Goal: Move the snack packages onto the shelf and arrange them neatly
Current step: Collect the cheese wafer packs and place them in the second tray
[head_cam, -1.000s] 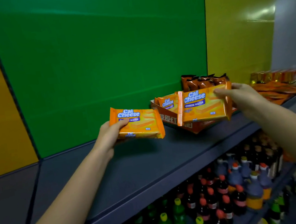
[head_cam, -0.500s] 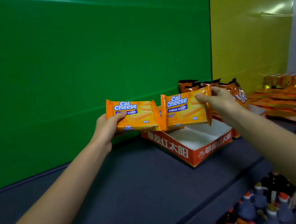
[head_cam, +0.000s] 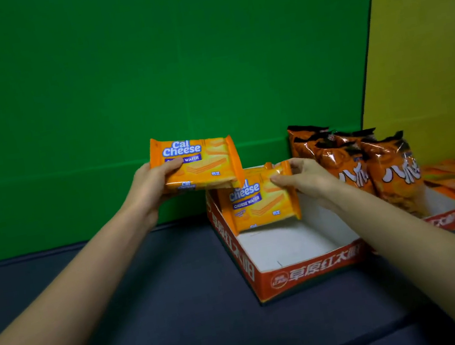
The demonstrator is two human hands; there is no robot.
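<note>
Two packs, both gripped: our left hand [head_cam: 148,191] curls round the upper pack [head_cam: 199,164], held above the shelf [head_cam: 159,317]; our right hand [head_cam: 306,181] pinches the lower pack [head_cam: 258,204] upright over the tray's [head_cam: 310,272] back end.

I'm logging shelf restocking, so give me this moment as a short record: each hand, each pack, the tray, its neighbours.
left hand: grips upper wafer pack, held above the shelf
right hand: grips lower wafer pack, tilted at the back of red tray
red tray: lies on shelf, open-topped
neighbours: orange snack bags upright, right of the tray
</note>
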